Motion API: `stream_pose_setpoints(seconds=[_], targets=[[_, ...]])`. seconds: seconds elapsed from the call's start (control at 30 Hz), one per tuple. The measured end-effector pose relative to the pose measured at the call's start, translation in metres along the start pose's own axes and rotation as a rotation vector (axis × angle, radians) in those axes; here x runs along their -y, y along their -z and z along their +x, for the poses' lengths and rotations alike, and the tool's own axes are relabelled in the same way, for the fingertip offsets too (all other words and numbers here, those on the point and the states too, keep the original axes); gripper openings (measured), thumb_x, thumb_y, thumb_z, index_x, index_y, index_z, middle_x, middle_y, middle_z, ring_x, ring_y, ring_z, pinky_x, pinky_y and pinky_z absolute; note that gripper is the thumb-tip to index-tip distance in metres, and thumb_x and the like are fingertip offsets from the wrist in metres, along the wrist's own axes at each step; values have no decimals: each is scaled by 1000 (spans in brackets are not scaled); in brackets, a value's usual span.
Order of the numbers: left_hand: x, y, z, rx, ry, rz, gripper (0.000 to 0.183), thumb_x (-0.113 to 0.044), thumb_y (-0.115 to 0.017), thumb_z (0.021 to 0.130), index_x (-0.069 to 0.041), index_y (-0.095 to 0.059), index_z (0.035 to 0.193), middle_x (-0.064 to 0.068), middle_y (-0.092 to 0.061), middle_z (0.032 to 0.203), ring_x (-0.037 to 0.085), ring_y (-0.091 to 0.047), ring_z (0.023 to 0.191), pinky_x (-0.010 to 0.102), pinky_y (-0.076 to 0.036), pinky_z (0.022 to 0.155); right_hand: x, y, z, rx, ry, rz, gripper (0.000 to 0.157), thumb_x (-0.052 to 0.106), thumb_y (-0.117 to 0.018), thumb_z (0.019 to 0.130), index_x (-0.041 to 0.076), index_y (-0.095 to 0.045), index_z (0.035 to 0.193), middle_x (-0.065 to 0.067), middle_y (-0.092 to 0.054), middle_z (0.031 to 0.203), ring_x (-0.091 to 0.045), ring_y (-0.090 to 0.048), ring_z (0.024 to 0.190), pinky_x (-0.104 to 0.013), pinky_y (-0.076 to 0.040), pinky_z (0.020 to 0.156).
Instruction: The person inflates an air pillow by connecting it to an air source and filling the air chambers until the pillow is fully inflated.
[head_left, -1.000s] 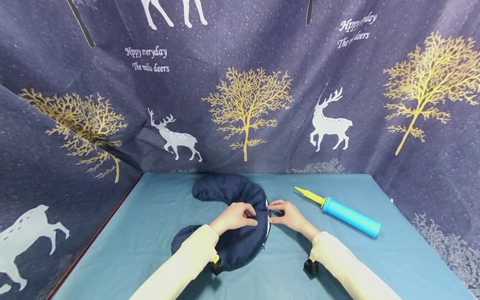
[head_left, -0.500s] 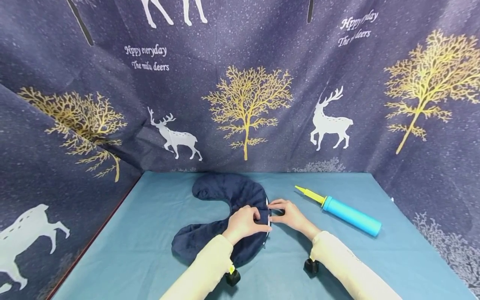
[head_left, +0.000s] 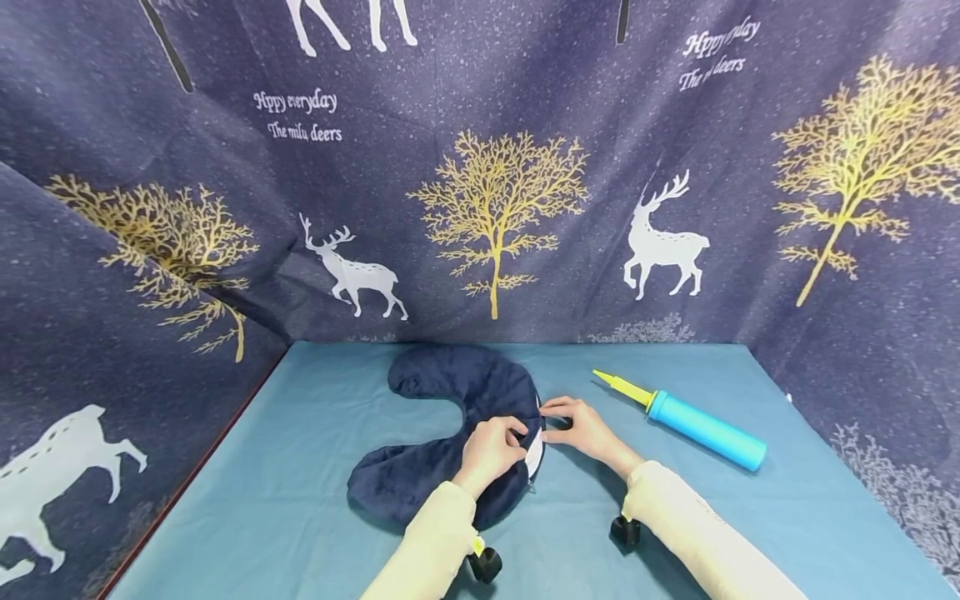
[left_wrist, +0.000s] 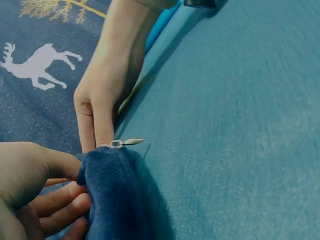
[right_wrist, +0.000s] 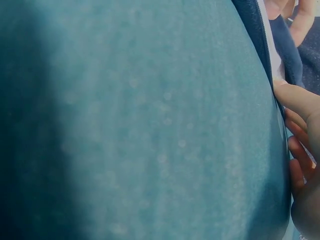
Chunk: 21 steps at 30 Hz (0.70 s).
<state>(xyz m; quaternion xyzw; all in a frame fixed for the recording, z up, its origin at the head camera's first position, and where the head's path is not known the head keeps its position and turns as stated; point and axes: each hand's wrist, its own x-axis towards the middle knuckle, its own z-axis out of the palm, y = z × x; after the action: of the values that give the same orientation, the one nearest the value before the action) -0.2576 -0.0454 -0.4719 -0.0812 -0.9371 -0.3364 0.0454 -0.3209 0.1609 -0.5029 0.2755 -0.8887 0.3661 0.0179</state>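
A navy plush U-shaped neck pillow (head_left: 427, 483) lies on the table, its curved back to the right. Along that back edge a zipper gapes, with white inner material (head_left: 534, 454) showing in the gap. My left hand (head_left: 491, 450) pinches the cover's fabric beside the opening; in the left wrist view its thumb and fingers take a fold of it. Just beyond, my right hand (head_left: 588, 429) holds the outer zipper edge, its thumb (right_wrist: 295, 97) at the white strip in the right wrist view. A metal zipper pull (left_wrist: 131, 142) sticks out at the near end.
To the right lies a hand pump (head_left: 701, 427) with a blue barrel and yellow nozzle. The blue-green tablecloth (head_left: 285, 442) runs back to a dark hanging cloth (head_left: 360, 183) printed with deer and trees.
My left hand has moved right from over the pillow to its zipper edge and taken hold of the fabric. More white shows in the gap. The right hand stays in place.
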Motion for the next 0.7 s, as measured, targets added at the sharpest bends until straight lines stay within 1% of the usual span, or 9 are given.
stream_pose_setpoints(seconds=[0.13,0.3,0.4,0.47,0.57,0.63,0.7], targets=[[0,3,-1,-6,-6,-37,30,-11,-79,77,-16,-74,106,-6,-68,71,8,-60,62,26,-47,61,1,2,-1,5,1,-6,44,25,-78,85,3,-69,122,-14,-65,127,-38,-57,120,-54,-46,100],[2,6,0,-46,-31,-67,28,-7,-76,74,-12,-72,101,-2,-65,71,11,-56,62,28,-46,62,2,2,-1,-2,8,-7,43,24,-78,85,4,-70,122,-13,-66,126,-37,-58,119,-54,-46,100],[4,5,2,-57,-30,-84,29,-6,-76,72,-12,-71,100,1,-68,75,16,-61,68,32,-49,67,2,1,-1,3,10,-5,43,24,-78,85,5,-70,123,-13,-66,126,-37,-58,120,-55,-45,100],[6,4,2,-58,-40,-103,36,-3,-75,72,-12,-70,107,2,-71,81,19,-65,74,35,-51,70,2,1,-1,5,8,2,42,24,-77,86,5,-70,123,-13,-66,127,-37,-58,120,-55,-45,101],[8,4,2,-61,-61,-120,50,0,-73,75,-15,-67,123,3,-74,86,19,-68,77,37,-53,72,2,1,-1,5,4,-2,42,24,-77,86,5,-70,123,-13,-65,127,-37,-57,120,-55,-46,100],[10,4,3,-74,-91,-121,57,3,-71,76,-16,-64,129,4,-74,85,16,-67,73,34,-52,70,3,1,-1,8,-7,9,42,23,-77,86,6,-70,123,-13,-65,128,-37,-56,120,-54,-46,100],[10,6,3,-82,-111,-121,58,4,-69,77,-17,-63,131,5,-73,84,13,-65,70,29,-51,68,3,1,-1,14,-12,17,42,23,-77,86,7,-69,124,-13,-65,128,-37,-56,121,-54,-45,101]])
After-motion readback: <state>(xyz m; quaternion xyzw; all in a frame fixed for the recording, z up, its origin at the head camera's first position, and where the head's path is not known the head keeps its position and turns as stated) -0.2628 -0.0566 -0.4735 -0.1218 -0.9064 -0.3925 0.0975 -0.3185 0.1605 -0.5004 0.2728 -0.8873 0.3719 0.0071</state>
